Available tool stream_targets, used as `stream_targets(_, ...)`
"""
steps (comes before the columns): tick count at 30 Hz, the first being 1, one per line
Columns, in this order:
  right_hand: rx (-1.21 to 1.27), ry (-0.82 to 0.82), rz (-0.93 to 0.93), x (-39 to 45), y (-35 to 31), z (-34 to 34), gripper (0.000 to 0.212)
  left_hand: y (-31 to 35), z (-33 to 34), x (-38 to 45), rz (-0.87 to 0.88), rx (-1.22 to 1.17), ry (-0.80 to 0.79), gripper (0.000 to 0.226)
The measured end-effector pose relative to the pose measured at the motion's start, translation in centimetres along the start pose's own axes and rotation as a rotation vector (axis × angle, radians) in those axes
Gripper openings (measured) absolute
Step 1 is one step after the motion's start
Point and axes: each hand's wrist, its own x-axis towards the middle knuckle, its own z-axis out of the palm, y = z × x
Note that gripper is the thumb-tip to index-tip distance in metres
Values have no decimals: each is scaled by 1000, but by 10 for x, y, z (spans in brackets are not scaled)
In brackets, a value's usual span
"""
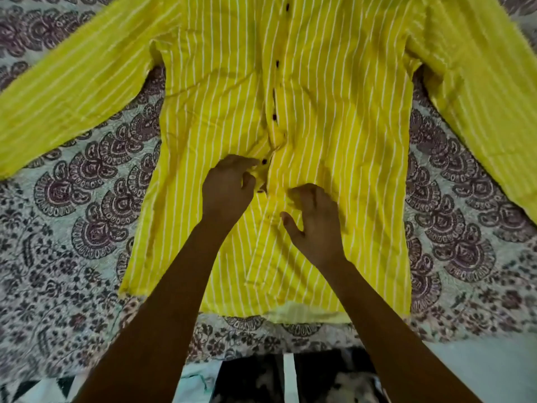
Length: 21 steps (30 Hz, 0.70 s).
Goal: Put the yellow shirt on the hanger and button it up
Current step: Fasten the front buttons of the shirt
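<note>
A quilted bedspread [72, 205] printed with dark purple paisley on a pale ground fills the view from edge to edge. On it the yellow shirt [334, 117], striped with thin white lines, lies flat and face up, its hem toward the person and its collar end running out of the top of the picture. Both long sleeves spread outward and downward, one to each side of the body of the shirt. No hanger can be made out; the shoulder area is cut off by the top edge.

Both bare forearms come up from the bottom edge and converge on the lower part of the front placket. Dark buttons run up the centre line; the upper ones look fastened, while the cloth is puckered and gapes a little just above the hands.

The left hand [228, 189] lies back up on the left side of the placket, its fingers curled and its thumb and fingertips pinching the placket edge just beside a dark button [264, 162].

The right hand [315, 225] lies on the right front panel a little lower, back up, fingers loosely bent and spread with the thumb held apart. Its fingertips touch the fabric near the placket without gripping a fold.
</note>
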Motion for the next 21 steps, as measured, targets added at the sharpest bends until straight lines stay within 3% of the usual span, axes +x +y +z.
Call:
stream_targets(4,-92,-93,-201,-66,-13,15,39,-7,0,-61,19,53,7,26)
stream_targets(6,-165,-177,-294,-97,-17,27,46,-17,3,-92,26,77,-166,19)
stream_targets(8,-204,-219,-269,-113,-18,35,50,-31,8,-116,-9,105,-413,14)
stream_targets(11,-265,-193,-224,-117,-22,38,40,-45,13,-143,125,337,-569,51)
stream_targets(13,-272,-195,-215,-110,-24,36,31,-43,16,-153,216,485,-560,75)
stream_targets(15,-202,-216,-215,-105,-25,31,25,-42,20,-164,273,579,-460,83)
stream_targets(17,-135,-234,-257,-104,-22,23,20,-47,26,-173,356,558,-349,73)
stream_targets(21,-199,-344,-486,-115,-13,6,20,-62,26,-179,458,351,-267,25)
